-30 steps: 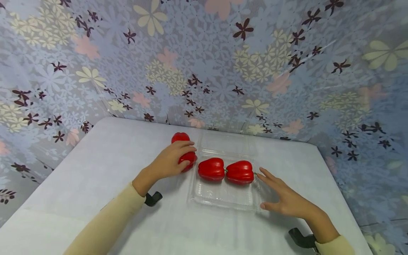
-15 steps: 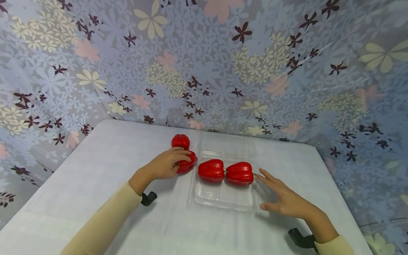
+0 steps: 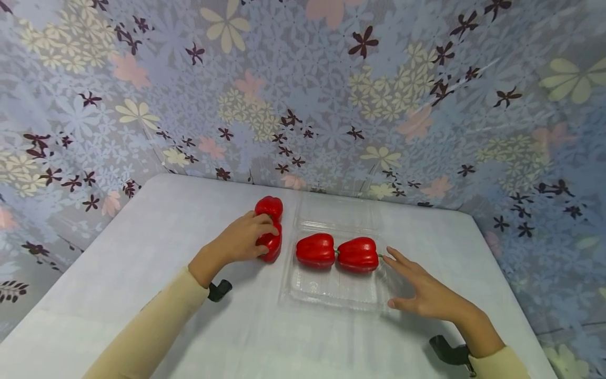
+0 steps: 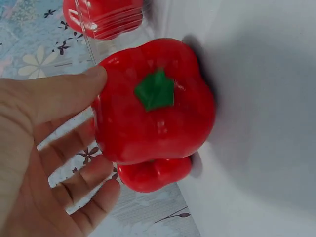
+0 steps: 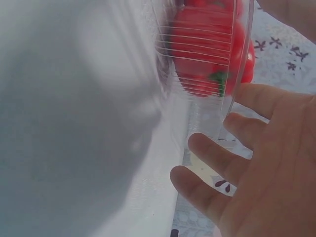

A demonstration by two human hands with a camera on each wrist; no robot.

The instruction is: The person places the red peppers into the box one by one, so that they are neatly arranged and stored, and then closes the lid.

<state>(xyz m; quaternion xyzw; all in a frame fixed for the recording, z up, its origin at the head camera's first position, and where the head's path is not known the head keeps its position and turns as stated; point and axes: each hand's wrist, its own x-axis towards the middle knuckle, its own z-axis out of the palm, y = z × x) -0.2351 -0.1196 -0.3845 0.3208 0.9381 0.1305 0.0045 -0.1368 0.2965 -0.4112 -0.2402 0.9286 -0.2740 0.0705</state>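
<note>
My left hand point(image 3: 243, 237) grips a red bell pepper point(image 3: 272, 249) on the cloth, left of a clear plastic tray point(image 3: 331, 301). In the left wrist view the thumb point(image 4: 74, 94) lies along one side of this pepper and the green stem faces the camera; the other fingers are partly behind it. Just behind stands another red bell pepper point(image 3: 269, 207). Two more bell peppers, one left point(image 3: 315, 251) and one right point(image 3: 357, 255), lie end to end in the tray. My right hand point(image 3: 426, 289), fingers spread, is at the tray's right edge, holding nothing.
A clear lid part point(image 3: 338, 210) extends from the tray's back edge. White cloth point(image 3: 199, 200) covers the table, and a flowered curtain-like backdrop point(image 3: 303, 95) rises behind it. A dark wrist-mounted piece point(image 3: 220, 290) sits under each forearm.
The bell pepper under my left hand has shifted left, away from the tray's edge, and turned, its stem swinging round. My right hand and the peppers in the tray stay put.
</note>
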